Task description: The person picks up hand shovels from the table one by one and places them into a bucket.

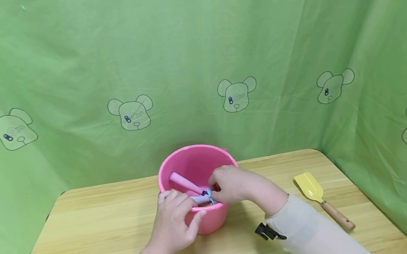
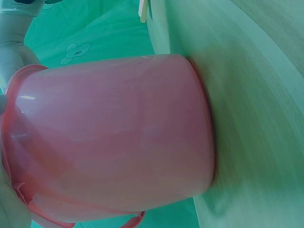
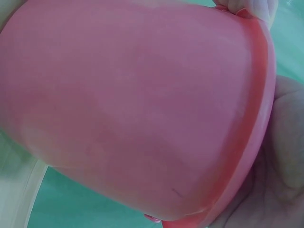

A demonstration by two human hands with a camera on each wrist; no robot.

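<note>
A pink bucket (image 1: 212,222) stands on the wooden table, also filling much of the left wrist view and the right wrist view. My left hand (image 1: 175,221) grips its near-left rim, fingers over the edge and thumb outside. Inside lie a toy with a pinkish-purple handle (image 1: 185,183) and another with a pale lilac handle (image 1: 200,199). My right hand (image 1: 232,183) reaches in over the right rim, fingers bent, and pinches a small light-blue toy part (image 1: 210,195) by the lilac handle. The fingertips and the toys' lower ends are partly hidden.
At the table's right lies a toy shovel with a yellow blade (image 1: 310,186) and wooden handle (image 1: 337,215). A green curtain (image 1: 179,61) with bear outlines hangs behind the table (image 1: 98,235) and along its sides. A black clip (image 1: 269,231) sits on the right sleeve.
</note>
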